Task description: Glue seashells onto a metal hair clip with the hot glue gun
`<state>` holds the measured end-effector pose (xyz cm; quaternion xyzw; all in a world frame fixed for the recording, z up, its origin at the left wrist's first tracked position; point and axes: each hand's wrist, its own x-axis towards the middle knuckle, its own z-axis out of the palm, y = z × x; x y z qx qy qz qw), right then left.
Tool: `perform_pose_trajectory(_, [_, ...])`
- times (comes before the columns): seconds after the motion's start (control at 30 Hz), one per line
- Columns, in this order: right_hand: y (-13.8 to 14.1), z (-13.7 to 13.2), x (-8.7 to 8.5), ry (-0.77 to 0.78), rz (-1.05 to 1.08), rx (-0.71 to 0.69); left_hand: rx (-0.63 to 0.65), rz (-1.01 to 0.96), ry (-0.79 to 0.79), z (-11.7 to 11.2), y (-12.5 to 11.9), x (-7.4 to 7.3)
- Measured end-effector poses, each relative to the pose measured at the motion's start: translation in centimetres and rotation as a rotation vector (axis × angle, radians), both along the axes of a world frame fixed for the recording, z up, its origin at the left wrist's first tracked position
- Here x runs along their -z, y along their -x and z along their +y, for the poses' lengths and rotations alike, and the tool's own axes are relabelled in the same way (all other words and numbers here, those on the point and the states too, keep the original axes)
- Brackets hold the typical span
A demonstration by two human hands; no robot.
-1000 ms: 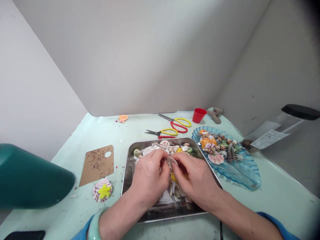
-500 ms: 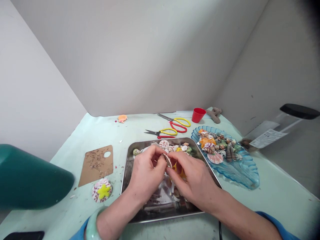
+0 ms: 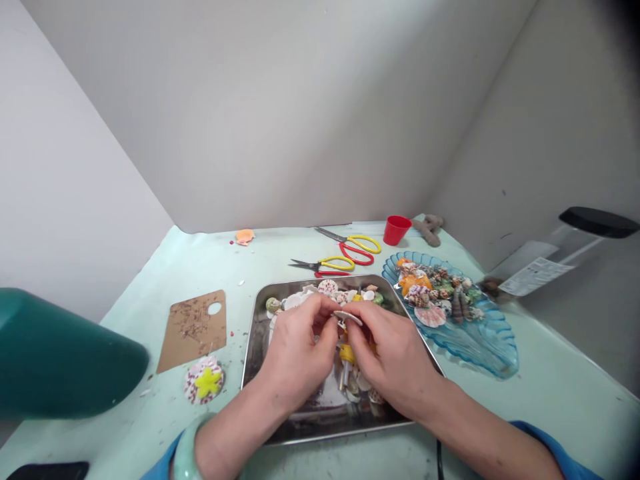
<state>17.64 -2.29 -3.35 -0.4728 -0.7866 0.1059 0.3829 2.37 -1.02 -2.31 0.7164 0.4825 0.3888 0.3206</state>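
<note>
Both hands meet over a steel tray (image 3: 257, 330) that holds several seashells. My left hand (image 3: 295, 353) and my right hand (image 3: 390, 357) pinch the same small pale shell (image 3: 347, 316) between their fingertips, just above the tray. Under my right palm a yellow piece (image 3: 349, 353) shows among the shells; what it is I cannot make out. A pale green bangle (image 3: 184, 453) circles my left wrist.
A blue glass dish (image 3: 480, 340) with several shells stands right of the tray. Two yellow-and-red scissors (image 3: 345, 257) and a red cup (image 3: 397, 230) lie behind. A brown card (image 3: 195, 327) and a shell with a yellow star (image 3: 204, 381) lie left, near a large teal object (image 3: 60, 360).
The shell between my fingertips has been turned from edge-on to lying flat. Both hands stayed over the tray, shifting only slightly.
</note>
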Motion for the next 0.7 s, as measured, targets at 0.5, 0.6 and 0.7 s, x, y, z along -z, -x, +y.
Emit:
perform_pose_trajectory(0.5, [0.09, 0.07, -0.13, 0.061, 0.009, 0.007, -0.026, 0.013, -0.019, -0.05, 0.01, -0.08])
perform_pose_trajectory(0.6, [0.1, 0.03, -0.1, 0.059, 0.006, 0.014, -0.013, 0.009, -0.011, -0.13, 0.06, 0.05])
perform_pose_trajectory(0.7, [0.06, 0.02, -0.09, 0.051, 0.003, 0.022, 0.007, 0.016, -0.02, -0.19, 0.09, 0.03])
